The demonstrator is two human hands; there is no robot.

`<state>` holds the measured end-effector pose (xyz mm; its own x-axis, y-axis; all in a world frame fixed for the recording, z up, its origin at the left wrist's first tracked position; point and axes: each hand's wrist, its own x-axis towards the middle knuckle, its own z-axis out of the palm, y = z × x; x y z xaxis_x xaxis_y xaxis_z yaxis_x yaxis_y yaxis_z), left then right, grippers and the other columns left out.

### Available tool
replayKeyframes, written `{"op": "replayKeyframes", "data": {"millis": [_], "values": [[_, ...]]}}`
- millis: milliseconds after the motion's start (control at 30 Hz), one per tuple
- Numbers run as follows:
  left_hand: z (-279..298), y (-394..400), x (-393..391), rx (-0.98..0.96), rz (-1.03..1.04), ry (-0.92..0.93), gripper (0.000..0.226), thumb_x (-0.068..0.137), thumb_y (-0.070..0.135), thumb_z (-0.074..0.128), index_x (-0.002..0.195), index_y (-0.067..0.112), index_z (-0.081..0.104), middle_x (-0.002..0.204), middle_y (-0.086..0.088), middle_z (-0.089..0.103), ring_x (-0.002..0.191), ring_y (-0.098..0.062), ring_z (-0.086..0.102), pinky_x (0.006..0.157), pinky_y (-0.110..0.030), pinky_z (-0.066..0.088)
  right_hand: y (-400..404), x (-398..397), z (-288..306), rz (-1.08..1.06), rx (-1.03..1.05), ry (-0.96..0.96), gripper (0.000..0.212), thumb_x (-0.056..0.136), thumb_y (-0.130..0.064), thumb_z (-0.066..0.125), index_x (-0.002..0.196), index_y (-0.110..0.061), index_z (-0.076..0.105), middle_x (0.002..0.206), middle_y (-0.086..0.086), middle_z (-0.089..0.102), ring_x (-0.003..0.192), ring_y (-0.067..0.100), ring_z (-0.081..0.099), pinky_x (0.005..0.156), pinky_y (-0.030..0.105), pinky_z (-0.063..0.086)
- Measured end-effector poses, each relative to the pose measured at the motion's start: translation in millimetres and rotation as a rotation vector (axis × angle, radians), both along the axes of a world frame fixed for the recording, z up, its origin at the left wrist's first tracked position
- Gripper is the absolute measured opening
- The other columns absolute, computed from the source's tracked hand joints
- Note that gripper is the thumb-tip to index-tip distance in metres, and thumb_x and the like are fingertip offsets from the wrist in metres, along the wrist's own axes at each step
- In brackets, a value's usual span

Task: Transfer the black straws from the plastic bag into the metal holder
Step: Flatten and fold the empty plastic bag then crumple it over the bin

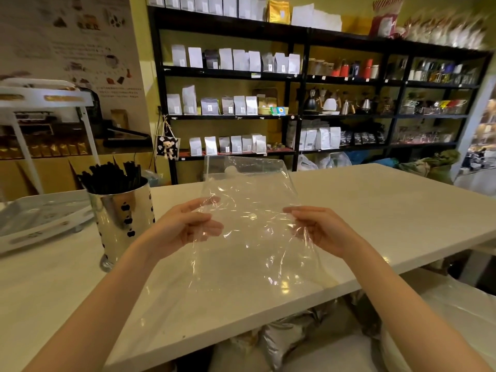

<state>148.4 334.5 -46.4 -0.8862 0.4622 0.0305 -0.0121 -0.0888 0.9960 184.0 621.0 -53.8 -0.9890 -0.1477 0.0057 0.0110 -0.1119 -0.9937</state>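
Both hands (pixel 185 226) (pixel 319 229) pinching crinkled clear plastic bag (pixel 252 210); black straws (pixel 112 175) in shiny cylindrical metal holder (pixel 120 218).

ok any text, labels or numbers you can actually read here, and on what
None can be read.
Poster: printed lines, too blurred.
Pouches on the shelf: small labels, too small.
Shelf price tags: too small.
Bag, holder, straws: no text visible.

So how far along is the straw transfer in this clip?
Looks essentially done: the black straws stand in the metal holder. The left hand and right hand hold the plastic bag, which looks empty. Left: putting the bag aside.
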Motion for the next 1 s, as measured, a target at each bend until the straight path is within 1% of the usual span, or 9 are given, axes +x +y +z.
{"op": "replayKeyframes", "data": {"millis": [133, 267, 333, 433, 567, 667, 733, 833, 1000], "values": [[-2, -5, 3, 0.09, -0.016, -0.025, 0.031, 0.083, 0.004, 0.049, 0.106, 0.02, 0.063, 0.064, -0.006, 0.073, 0.056, -0.011, 0.068, 0.046, -0.015, 0.051, -4, 0, -2, 0.037, -0.2, -0.05, 0.026, 0.077, -0.006, 0.059, 0.099, -0.015, 0.069, 0.07, 0.002, 0.065, 0.054, 0.006, 0.062, 0.053, 0.014, 0.052], [-9, -5, 5, 0.195, 0.053, -0.079, 0.032, 0.089, 0.002, 0.041, 0.082, 0.013, 0.069, 0.062, -0.004, 0.073, 0.049, -0.01, 0.067, 0.04, -0.016, 0.05, -12, -1, -6, 0.152, -0.561, -0.101, 0.055, 0.039, -0.003, 0.086, 0.091, -0.006, 0.069, 0.049, 0.003, 0.061, 0.036, 0.008, 0.057, 0.031, 0.016, 0.044], [-13, -6, 11, 0.192, 0.044, -0.051, 0.031, 0.081, 0.001, 0.049, 0.069, 0.013, 0.075, 0.066, -0.004, 0.074, 0.057, -0.011, 0.069, 0.047, -0.017, 0.053, -14, -4, -11, 0.14, -0.621, -0.128, 0.047, 0.029, -0.001, 0.083, 0.074, -0.002, 0.069, 0.045, 0.003, 0.06, 0.034, 0.009, 0.056, 0.032, 0.019, 0.046], [-18, -13, 24, 0.186, -0.013, 0.012, 0.017, 0.058, 0.01, 0.065, 0.071, 0.006, 0.075, 0.072, -0.008, 0.075, 0.066, -0.015, 0.071, 0.058, -0.019, 0.056, -14, -6, -19, 0.157, -0.497, -0.185, 0.014, 0.048, -0.017, 0.072, 0.059, -0.009, 0.068, 0.048, -0.001, 0.061, 0.04, 0.002, 0.048, 0.044, 0.018, 0.047], [-24, -27, 55, 0.02, -0.096, -0.019, 0.027, 0.056, 0.017, 0.066, 0.073, -0.002, 0.073, 0.071, -0.014, 0.073, 0.061, -0.018, 0.069, 0.05, -0.021, 0.054, -8, 2, -30, 0.165, -0.151, -0.243, 0.025, 0.059, -0.031, 0.07, 0.072, -0.011, 0.063, 0.073, 0.004, 0.063, 0.052, 0.016, 0.065, 0.057, 0.028, 0.05], [-28, -35, 85, -0.271, -0.084, 0.002, 0.026, 0.065, 0.019, 0.074, 0.091, 0.012, 0.072, 0.082, -0.012, 0.074, 0.066, -0.018, 0.07, 0.056, -0.025, 0.057, -21, 15, -33, 0.273, 0.174, -0.122, 0.036, 0.068, -0.01, 0.073, 0.102, -0.015, 0.061, 0.072, -0.002, 0.064, 0.052, 0.006, 0.063, 0.049, 0.019, 0.049], [-37, -39, 102, -0.36, -0.077, -0.051, 0.043, 0.072, 0.01, 0.07, 0.111, 0.024, 0.061, 0.079, -0.012, 0.073, 0.058, -0.016, 0.066, 0.053, -0.023, 0.056, -33, 23, -36, 0.292, 0.198, -0.08, 0.046, 0.079, 0.01, 0.057, 0.118, -0.015, 0.055, 0.059, -0.002, 0.063, 0.049, 0.004, 0.061, 0.041, 0.013, 0.045], [-52, -49, 125, -0.442, -0.128, -0.16, 0.053, 0.074, 0.007, 0.07, 0.122, 0.02, 0.052, 0.063, -0.003, 0.069, 0.056, -0.012, 0.065, 0.052, -0.022, 0.056, -52, 31, -42, 0.367, 0.242, -0.026, 0.057, 0.079, 0.014, 0.056, 0.127, -0.015, 0.051, 0.068, 0.004, 0.065, 0.054, 0.008, 0.063, 0.049, 0.015, 0.05], [-80, -73, 166, -0.495, -0.292, -0.231, 0.006, 0.071, 0.018, 0.073, 0.077, 0.02, 0.071, 0.064, 0.0, 0.065, 0.06, -0.008, 0.062, 0.06, -0.021, 0.056, -89, 52, -58, 0.401, 0.26, -0.115, 0.035, 0.083, -0.011, 0.063, 0.117, -0.008, 0.059, 0.091, 0.003, 0.075, 0.081, 0.013, 0.069, 0.075, 0.02, 0.054]]}}
